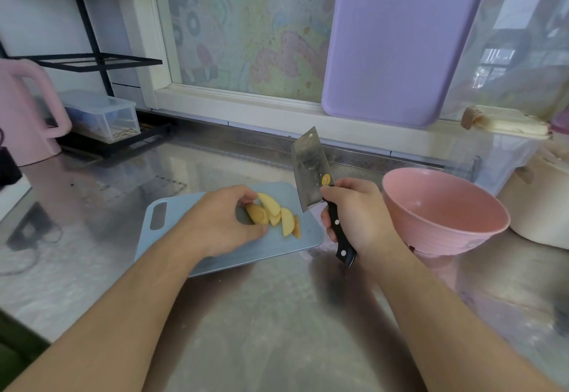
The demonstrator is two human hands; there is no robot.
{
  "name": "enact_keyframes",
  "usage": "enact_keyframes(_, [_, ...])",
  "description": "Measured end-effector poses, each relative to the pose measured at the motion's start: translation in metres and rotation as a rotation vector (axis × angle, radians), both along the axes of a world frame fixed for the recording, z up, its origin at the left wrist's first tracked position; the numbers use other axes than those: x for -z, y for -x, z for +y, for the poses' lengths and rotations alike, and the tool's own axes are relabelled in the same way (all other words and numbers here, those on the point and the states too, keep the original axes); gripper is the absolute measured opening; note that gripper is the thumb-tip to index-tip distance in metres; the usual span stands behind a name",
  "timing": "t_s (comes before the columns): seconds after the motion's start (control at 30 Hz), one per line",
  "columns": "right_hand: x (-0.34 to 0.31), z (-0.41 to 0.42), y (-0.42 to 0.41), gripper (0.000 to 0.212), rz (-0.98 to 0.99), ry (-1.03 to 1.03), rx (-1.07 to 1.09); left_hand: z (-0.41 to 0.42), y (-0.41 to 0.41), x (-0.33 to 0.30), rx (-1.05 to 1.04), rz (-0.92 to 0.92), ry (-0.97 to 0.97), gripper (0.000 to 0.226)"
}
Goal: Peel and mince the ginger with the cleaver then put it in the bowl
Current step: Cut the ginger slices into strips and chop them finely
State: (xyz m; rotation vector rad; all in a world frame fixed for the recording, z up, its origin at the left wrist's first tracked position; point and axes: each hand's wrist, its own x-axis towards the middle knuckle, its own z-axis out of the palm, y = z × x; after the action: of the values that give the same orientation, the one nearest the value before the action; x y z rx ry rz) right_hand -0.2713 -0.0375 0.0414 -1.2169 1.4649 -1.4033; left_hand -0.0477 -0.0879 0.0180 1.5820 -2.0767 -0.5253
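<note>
Several yellow ginger slices (275, 214) lie fanned out on a light blue cutting board (172, 225) in the middle of the steel counter. My left hand (221, 222) hovers over the board with curved fingers, its fingertips and thumb touching the leftmost slices. My right hand (357, 216) grips the black handle of the cleaver (309, 173), whose blade points up and away, raised above the board's right edge. An empty pink bowl (443, 210) stands just right of my right hand.
A purple board (400, 40) leans against the window at the back. A pink kettle (24, 114) and a clear plastic box (101, 114) under a black rack sit at the left. A cream pot (542, 200) and a clear container stand at the right.
</note>
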Motion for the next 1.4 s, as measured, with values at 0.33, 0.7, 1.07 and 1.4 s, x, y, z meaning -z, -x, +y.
enact_keyframes(0.33, [-0.002, 0.000, 0.001, 0.029, 0.019, 0.001, 0.022, -0.012, 0.014, -0.015, -0.082, 0.083, 0.200, 0.061])
enact_keyframes(0.7, [0.000, -0.002, 0.001, 0.023, 0.012, 0.001, 0.015, -0.025, 0.024, 0.001, 0.008, -0.020, 0.033, 0.061])
enact_keyframes(1.07, [-0.001, 0.000, -0.002, 0.025, 0.019, 0.016, 0.005, -0.006, -0.007, -0.003, -0.039, 0.087, 0.069, 0.051])
enact_keyframes(1.4, [-0.003, 0.003, -0.007, 0.026, 0.051, 0.014, -0.019, 0.022, -0.034, 0.008, -0.034, 0.045, 0.023, 0.072])
